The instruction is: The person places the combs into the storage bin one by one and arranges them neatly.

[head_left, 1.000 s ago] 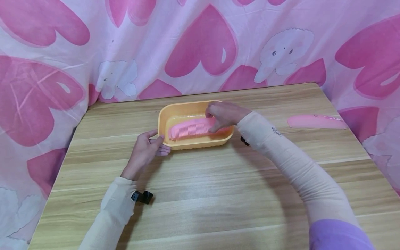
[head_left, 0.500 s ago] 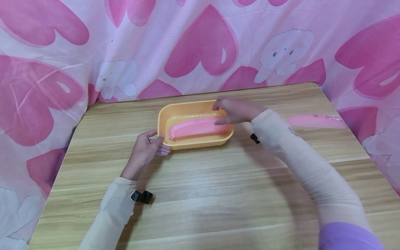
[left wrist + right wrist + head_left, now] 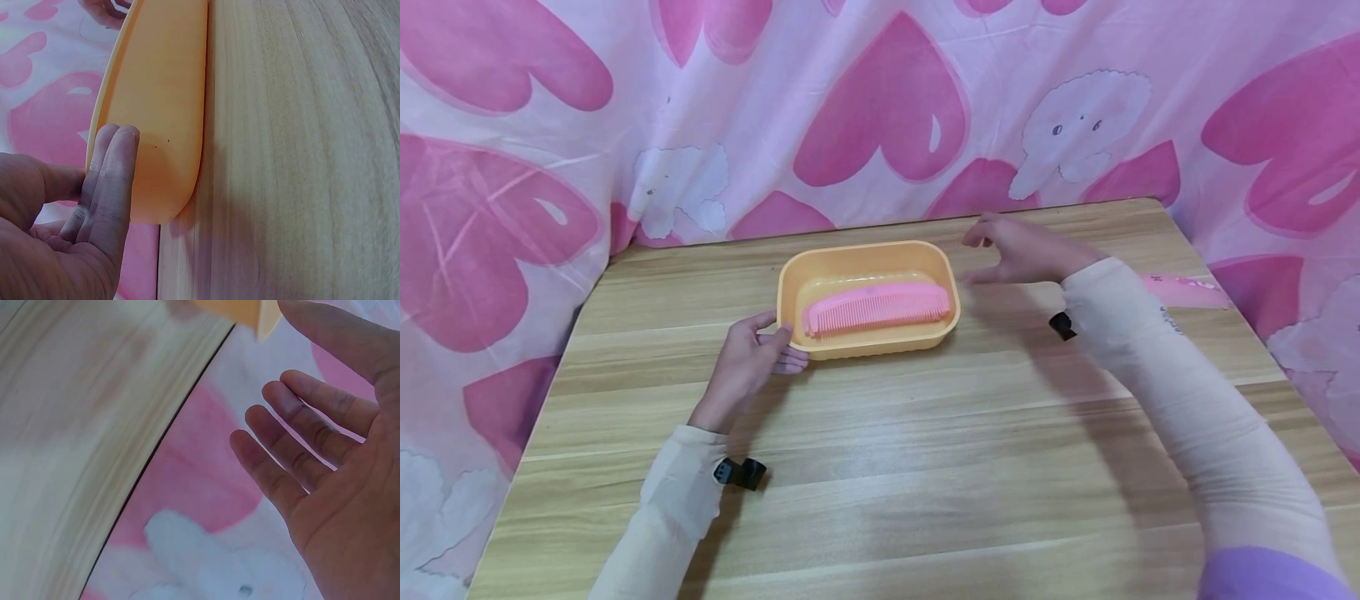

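A pink comb (image 3: 880, 307) lies inside a yellow-orange plastic box (image 3: 880, 343), its teeth toward the front. My left hand (image 3: 747, 354) holds the box's front left corner. In the left wrist view the thumb reaches over the rim, and straight fingers press the outside wall (image 3: 162, 106). My right hand (image 3: 1030, 250) is in the air to the right of the box, apart from it. Nothing lies between its spread thumb and fingers, as the right wrist view also shows, where the palm (image 3: 356, 506) faces the camera.
Partly behind the right sleeve, a curved pink strip with printed decoration (image 3: 1183, 292) lies near the wooden table's (image 3: 865, 467) right edge. A pink heart-patterned cloth (image 3: 880, 108) hangs behind the table.
My right hand has come off the comb, out of the box and moved to the right. The comb stays in the box. My left hand has kept its place.
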A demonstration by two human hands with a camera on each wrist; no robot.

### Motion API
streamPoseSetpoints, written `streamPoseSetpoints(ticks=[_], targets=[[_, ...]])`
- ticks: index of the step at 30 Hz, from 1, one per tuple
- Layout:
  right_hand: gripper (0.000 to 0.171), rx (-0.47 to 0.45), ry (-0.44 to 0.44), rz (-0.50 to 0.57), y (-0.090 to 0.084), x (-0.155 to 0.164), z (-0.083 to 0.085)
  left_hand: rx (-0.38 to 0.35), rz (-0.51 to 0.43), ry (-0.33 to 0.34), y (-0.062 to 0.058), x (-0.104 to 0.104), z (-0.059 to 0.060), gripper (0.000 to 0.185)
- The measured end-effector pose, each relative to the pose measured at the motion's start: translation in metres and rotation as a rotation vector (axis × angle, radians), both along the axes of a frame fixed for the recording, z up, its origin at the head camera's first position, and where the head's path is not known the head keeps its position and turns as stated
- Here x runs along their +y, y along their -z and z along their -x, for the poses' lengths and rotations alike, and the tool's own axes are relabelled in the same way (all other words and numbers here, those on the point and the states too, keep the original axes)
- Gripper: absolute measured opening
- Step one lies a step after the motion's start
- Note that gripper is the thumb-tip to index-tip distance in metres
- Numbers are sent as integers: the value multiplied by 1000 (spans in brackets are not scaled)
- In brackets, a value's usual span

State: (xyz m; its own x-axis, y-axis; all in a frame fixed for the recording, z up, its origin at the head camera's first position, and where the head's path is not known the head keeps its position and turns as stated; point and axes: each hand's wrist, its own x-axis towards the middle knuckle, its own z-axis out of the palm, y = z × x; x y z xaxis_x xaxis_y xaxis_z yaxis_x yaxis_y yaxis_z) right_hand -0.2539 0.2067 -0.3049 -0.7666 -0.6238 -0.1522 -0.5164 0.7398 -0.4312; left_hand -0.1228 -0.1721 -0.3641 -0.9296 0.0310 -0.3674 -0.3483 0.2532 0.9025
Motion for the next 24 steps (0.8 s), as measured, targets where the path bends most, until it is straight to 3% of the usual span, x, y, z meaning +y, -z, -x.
streamPoseSetpoints(ticks=[10,16,24], targets=[[52,-12,74,-7,6,52,-2,4,2,7,2,-1,0,49],[60,-88,161,-33,10,85,-4,13,5,16,1,-1,0,50],[64,-105,246,-82,17,129,-8,10,1,5,2,0,1,47]])
